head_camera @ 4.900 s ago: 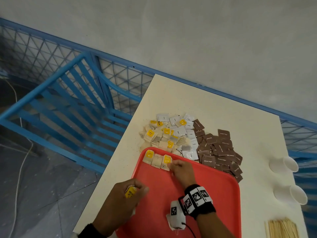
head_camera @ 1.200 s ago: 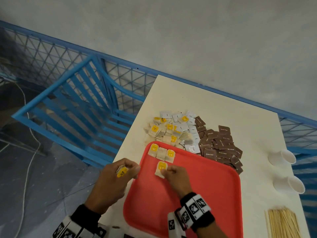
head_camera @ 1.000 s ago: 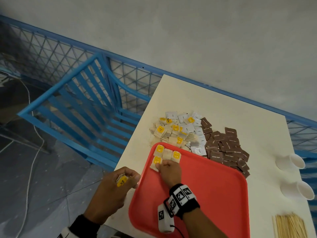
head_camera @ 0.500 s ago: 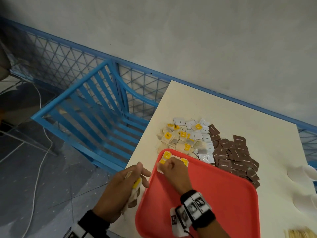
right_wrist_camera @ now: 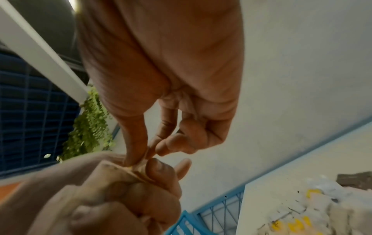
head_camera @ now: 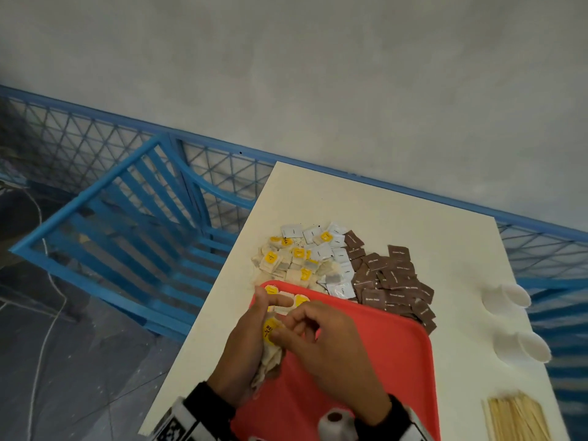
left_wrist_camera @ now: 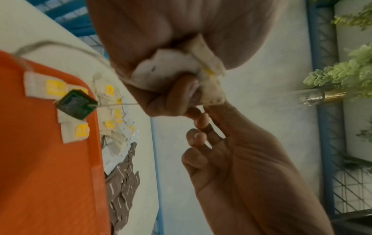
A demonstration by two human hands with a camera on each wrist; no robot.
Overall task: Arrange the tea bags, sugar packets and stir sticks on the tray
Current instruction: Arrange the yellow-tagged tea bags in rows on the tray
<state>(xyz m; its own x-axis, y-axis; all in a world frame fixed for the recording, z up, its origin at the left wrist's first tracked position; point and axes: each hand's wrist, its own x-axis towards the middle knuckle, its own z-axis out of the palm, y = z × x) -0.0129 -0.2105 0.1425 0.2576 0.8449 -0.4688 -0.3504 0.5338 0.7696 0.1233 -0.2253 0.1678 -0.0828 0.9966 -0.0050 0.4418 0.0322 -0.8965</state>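
My left hand (head_camera: 254, 335) hovers over the near left edge of the red tray (head_camera: 375, 361) and grips a bunch of tea bags (head_camera: 270, 348) with yellow tags. The right hand (head_camera: 283, 329) meets it, thumb and forefinger pinching the top tea bag (right_wrist_camera: 138, 165) of that bunch. In the left wrist view the bunch (left_wrist_camera: 173, 71) sits crumpled in the fist. A few tea bags (head_camera: 288, 302) lie flat in the tray's far left corner, partly hidden by my left forefinger. Beyond the tray sit loose tea bags (head_camera: 280, 259), white sugar packets (head_camera: 321, 249) and brown sugar packets (head_camera: 391, 281).
Two white paper cups (head_camera: 506, 297) (head_camera: 521, 342) lie on their sides at the table's right edge. A bundle of wooden stir sticks (head_camera: 515, 418) lies at the near right. A blue metal railing (head_camera: 133, 237) runs along the table's left and back.
The right hand left a tea bag in the tray's far left corner and drew back to the left hand's bunch. The left hand moved right, over the tray's edge.
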